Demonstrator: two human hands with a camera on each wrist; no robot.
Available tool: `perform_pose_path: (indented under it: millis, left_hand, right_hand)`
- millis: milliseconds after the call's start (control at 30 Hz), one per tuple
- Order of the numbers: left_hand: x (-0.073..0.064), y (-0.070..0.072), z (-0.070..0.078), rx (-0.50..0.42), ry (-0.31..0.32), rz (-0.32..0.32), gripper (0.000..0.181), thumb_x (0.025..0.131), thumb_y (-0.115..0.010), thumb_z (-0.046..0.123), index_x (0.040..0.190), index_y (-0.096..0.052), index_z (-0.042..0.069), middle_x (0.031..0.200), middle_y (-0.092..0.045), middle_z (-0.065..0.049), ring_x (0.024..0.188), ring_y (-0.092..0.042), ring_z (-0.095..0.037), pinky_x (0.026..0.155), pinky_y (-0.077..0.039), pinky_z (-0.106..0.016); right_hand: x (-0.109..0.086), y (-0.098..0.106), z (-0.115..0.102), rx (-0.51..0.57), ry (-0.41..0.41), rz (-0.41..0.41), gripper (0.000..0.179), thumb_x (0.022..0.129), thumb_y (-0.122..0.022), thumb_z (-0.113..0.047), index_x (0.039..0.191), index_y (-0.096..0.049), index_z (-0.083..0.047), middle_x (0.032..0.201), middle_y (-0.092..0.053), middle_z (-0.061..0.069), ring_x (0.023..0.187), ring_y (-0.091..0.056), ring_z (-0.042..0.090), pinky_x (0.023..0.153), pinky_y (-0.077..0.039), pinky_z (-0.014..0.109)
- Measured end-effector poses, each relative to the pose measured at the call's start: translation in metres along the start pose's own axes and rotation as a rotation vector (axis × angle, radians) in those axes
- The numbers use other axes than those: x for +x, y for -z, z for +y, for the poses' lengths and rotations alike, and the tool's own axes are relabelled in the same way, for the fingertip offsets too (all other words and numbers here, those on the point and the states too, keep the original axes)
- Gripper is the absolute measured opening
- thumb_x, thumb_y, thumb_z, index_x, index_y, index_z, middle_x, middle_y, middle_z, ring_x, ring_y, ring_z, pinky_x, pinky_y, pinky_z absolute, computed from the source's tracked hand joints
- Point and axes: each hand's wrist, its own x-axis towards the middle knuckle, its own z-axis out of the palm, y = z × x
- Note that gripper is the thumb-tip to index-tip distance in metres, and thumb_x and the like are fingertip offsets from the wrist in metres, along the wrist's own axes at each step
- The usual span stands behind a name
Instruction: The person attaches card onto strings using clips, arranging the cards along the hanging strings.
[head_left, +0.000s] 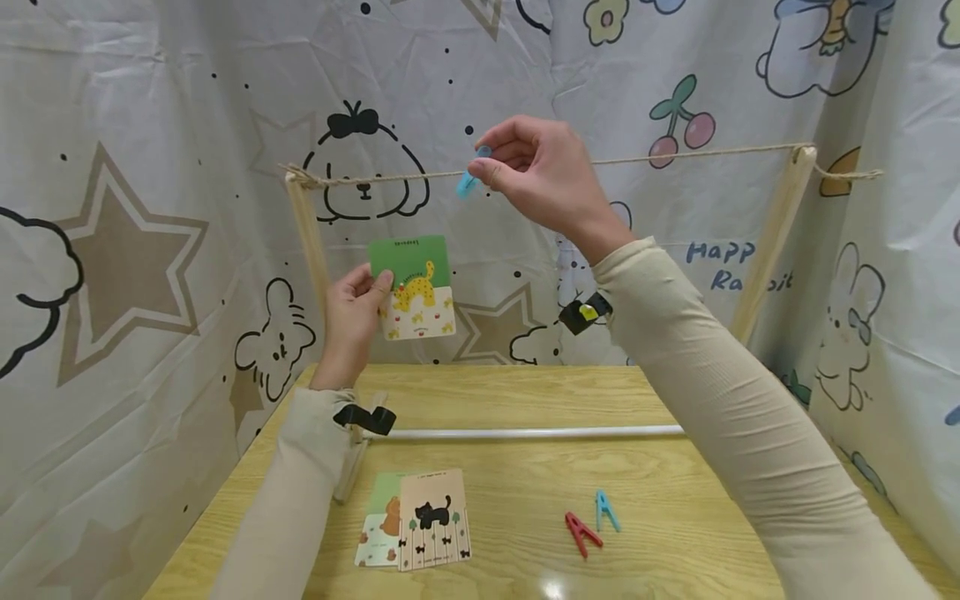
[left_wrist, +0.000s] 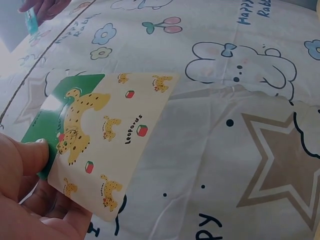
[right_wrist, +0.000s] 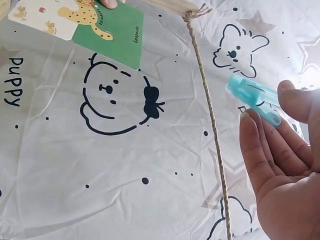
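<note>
My left hand (head_left: 352, 315) pinches a green and cream leopard card (head_left: 420, 312) by its side edge, thumb across the front; the card hangs in the air below the twine line (head_left: 390, 177). In the left wrist view the leopard card (left_wrist: 105, 135) shows a large spotted leopard and small printed ones. Up by the twine, my right hand (head_left: 543, 171) holds a light blue clothespin (head_left: 468, 179) between thumb and fingers. The right wrist view shows this clothespin (right_wrist: 255, 95) beside the twine (right_wrist: 210, 110), apart from it, its jaw end pointing away from the palm.
Wooden posts (head_left: 776, 242) carry the twine at both ends. On the table (head_left: 525, 533) lie a black cat card (head_left: 435, 521) overlapping a bear card (head_left: 377, 533), plus a red clothespin (head_left: 583, 533) and a blue clothespin (head_left: 607, 510). A white rod (head_left: 525, 433) crosses behind them.
</note>
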Motion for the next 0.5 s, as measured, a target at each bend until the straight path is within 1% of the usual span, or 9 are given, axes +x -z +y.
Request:
perform_pose_path:
  millis: [133,267,367,500]
  left_hand:
    - [0.004,0.000,0.002,-0.010,-0.004,0.009,0.026,0.103,-0.067,0.024,0.117,-0.072,0.003,0.088,-0.069,0.004,0.077,-0.065,-0.011,0.068,-0.053,-0.023]
    - [0.008,0.000,0.003,-0.012,-0.010,0.020,0.024,0.103,-0.066,0.024,0.114,-0.071,0.003,0.087,-0.068,0.003,0.077,-0.064,-0.011,0.067,-0.052,-0.023]
    - [0.009,0.000,0.005,-0.021,-0.008,0.025,0.023,0.104,-0.066,0.024,0.113,-0.071,0.004,0.087,-0.068,0.003,0.077,-0.064,-0.011,0.068,-0.052,-0.023]
    - [0.013,0.000,0.006,-0.042,-0.001,0.029,0.022,0.103,-0.066,0.024,0.114,-0.072,0.005,0.090,-0.069,0.002,0.078,-0.065,-0.011,0.068,-0.053,-0.023]
  right_hand:
    - [0.013,-0.005,-0.005,-0.009,-0.010,0.028,0.023,0.095,-0.078,-0.023,0.110,-0.073,-0.006,0.093,-0.076,0.004,0.078,-0.068,0.014,0.071,-0.049,0.026]
    - [0.024,-0.011,-0.007,-0.004,-0.023,0.052,0.017,0.096,-0.076,-0.021,0.107,-0.073,-0.007,0.091,-0.076,0.005,0.079,-0.069,0.017,0.070,-0.051,0.026]
    - [0.030,-0.016,-0.007,0.012,-0.048,0.070,0.014,0.097,-0.075,-0.019,0.106,-0.073,-0.008,0.091,-0.076,0.004,0.081,-0.069,0.019,0.071,-0.053,0.026]
    - [0.037,-0.021,-0.007,0.004,-0.048,0.094,0.012,0.099,-0.072,-0.018,0.105,-0.073,-0.007,0.090,-0.075,0.005,0.078,-0.068,0.017,0.070,-0.053,0.026]
